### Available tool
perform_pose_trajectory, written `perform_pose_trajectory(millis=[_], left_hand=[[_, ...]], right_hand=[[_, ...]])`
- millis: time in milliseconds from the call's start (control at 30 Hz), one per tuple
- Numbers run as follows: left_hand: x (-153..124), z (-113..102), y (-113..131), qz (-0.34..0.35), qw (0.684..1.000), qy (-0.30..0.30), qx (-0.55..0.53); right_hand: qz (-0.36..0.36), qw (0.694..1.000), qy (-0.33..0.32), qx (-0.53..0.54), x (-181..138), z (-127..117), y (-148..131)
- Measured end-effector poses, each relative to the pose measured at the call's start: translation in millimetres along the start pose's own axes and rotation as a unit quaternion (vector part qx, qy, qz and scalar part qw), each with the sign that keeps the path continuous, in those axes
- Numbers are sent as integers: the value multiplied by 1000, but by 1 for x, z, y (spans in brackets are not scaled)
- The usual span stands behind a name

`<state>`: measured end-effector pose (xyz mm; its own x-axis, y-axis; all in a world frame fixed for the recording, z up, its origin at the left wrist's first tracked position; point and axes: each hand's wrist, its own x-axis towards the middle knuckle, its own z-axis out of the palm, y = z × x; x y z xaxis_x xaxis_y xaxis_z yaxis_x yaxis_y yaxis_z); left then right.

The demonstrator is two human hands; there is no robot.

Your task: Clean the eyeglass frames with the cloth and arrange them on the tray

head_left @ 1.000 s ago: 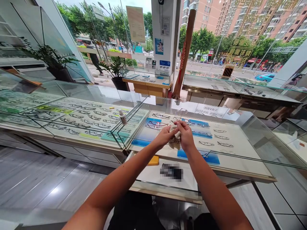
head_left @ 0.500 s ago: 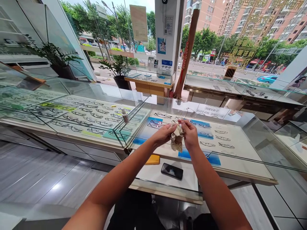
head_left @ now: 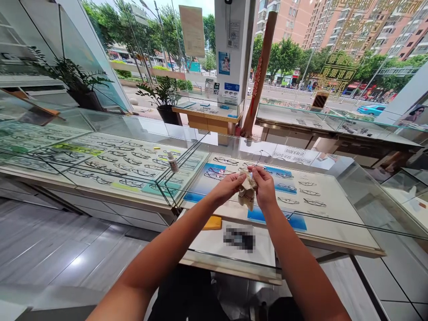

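Both my hands meet above the glass display counter (head_left: 334, 223). My left hand (head_left: 229, 186) pinches the top of a crumpled cream cleaning cloth (head_left: 247, 194). My right hand (head_left: 265, 187) is closed on the cloth's other side and on a thin-framed pair of glasses (head_left: 259, 158), whose temple arm sticks up behind the fingers. Most of the glasses are hidden by the cloth and fingers. Rows of spectacles (head_left: 302, 191) lie on blue and white trays inside the case below.
A small white spray bottle (head_left: 173, 162) stands on the glass to the left. On the lower shelf near me lie a yellow pad (head_left: 213, 222) and a dark blurred object (head_left: 239, 236). More glass counters (head_left: 83, 151) run left and behind; potted plants (head_left: 163, 96) stand by the window.
My hands have shifted slightly and the cloth has been worked between my fingers; it hangs a little differently. The view has moved a touch. Nothing was let go.
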<state>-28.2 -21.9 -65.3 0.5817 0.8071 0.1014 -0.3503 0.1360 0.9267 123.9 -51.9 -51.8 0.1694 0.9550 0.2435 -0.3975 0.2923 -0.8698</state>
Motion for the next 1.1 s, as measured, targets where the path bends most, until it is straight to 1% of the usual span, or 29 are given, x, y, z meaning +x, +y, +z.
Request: perform_pose_trajectory(millis=[200,300,400,467,600,667,800,1000,1100], left_hand=[[-3,0,4,-1,997,-70,-14],[-5,1,4,-8,996,-83,-22],[-5,4,1,-2,997,-69,-21],[-4,6,-2,11,999,-45,-24],[0,9,-6,27,999,18,-28],[2,9,-7,26,999,36,-25],[3,6,-6,25,998,37,-32],[-1,2,-3,20,998,-1,-66],[-1,3,-4,22,998,14,-65]], right_hand=[[0,1000,-3,-7,0,2,1],[14,1000,-3,-8,-1,4,3],[19,1000,-3,-8,-2,6,7],[11,1000,-9,-16,-3,7,8],[-31,998,-16,-60,-3,8,8],[-59,994,-20,-90,-3,8,7],[-88,989,-21,-116,-3,7,5],[-73,992,-11,-98,-4,6,5],[-72,992,-3,-102,-5,8,6]])
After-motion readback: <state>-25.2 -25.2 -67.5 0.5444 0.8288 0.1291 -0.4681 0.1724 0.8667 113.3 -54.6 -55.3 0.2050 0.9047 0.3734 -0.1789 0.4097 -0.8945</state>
